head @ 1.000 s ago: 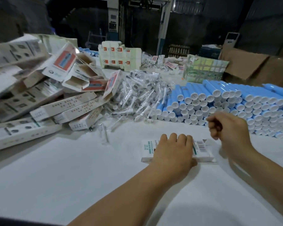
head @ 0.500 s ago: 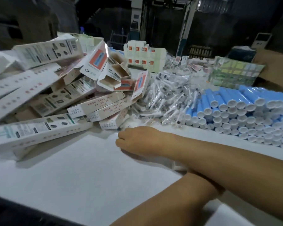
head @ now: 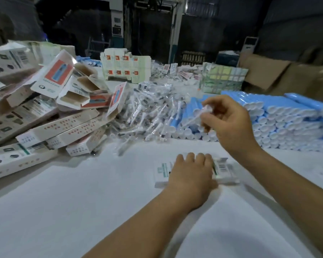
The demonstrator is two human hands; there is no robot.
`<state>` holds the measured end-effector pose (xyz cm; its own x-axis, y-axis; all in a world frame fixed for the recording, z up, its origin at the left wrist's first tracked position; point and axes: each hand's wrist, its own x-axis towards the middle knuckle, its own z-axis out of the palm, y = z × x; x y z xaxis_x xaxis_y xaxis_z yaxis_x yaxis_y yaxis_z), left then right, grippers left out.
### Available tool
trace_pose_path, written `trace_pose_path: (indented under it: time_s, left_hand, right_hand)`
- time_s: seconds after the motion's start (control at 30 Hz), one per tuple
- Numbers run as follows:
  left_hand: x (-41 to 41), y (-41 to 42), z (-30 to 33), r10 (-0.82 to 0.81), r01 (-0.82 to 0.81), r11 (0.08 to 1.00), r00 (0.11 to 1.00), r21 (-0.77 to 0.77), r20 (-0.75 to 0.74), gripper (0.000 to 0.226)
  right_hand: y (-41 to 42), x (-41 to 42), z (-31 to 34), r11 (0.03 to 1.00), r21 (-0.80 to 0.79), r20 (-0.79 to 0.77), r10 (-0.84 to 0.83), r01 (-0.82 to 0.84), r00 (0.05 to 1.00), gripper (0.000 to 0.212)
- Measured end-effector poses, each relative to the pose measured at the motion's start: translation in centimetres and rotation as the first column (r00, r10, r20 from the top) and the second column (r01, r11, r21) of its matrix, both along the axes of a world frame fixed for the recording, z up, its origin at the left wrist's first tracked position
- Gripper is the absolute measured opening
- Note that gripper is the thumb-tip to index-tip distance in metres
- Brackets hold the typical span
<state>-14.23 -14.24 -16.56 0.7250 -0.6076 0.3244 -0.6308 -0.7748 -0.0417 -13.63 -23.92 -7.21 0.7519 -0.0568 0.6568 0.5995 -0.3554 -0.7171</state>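
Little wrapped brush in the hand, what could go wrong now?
The right hand pinches the wrapped brush head in the air, so it might slip and get lost in the pile nearby. The left hand just rests on the box, so it could slide on the smooth table.

The white bench (head: 63,211) is pretty loaded. There's a messy pile of white boxes (head: 45,116) on the left, some lying open. In the middle is a heap of plastic-wrapped brush heads (head: 149,112), touching the boxes on one side and a neat stack of blue tubes (head: 287,120) on the right. Further back: a block of flat cartons (head: 125,66), a green-yellow pack (head: 222,79) and brown cardboard (head: 268,75).
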Motion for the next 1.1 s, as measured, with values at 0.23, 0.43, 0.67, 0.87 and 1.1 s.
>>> trace_pose_path:
  time_s: [0.23,0.43,0.67,0.87,1.1]
  left_hand:
    - [0.7,0.0,0.1,0.045,-0.043,0.996,0.999,-0.079,0.028,0.065]
    - [0.8,0.3,-0.2,0.093,-0.086,0.990,0.994,-0.111,0.059,0.074]
    - [0.6,0.0,-0.4,0.095,-0.085,0.992,0.990,-0.092,0.106,0.078]
    - [0.7,-0.2,-0.4,0.104,-0.088,0.989,0.986,-0.118,0.133,0.073]
    - [1.7,0.3,0.1,0.134,-0.121,0.985,0.986,-0.122,0.102,0.075]
  right_hand:
    - [-10.1,-3.4,-6.2,0.713,0.503,-0.359,-0.341,0.488,0.869,0.023]
    - [-8.9,-2.9,-7.4,0.723,0.466,-0.413,-0.331,0.509,0.849,0.015]
    - [-6.6,-2.6,-8.1,0.739,0.372,-0.475,-0.368,0.561,0.799,0.015]
    - [-5.1,-3.1,-8.3,0.900,0.309,-0.481,-0.130,0.307,0.867,0.018]
    - [-7.1,-4.6,-8.2,0.802,0.349,-0.320,-0.384,0.485,0.866,0.034]
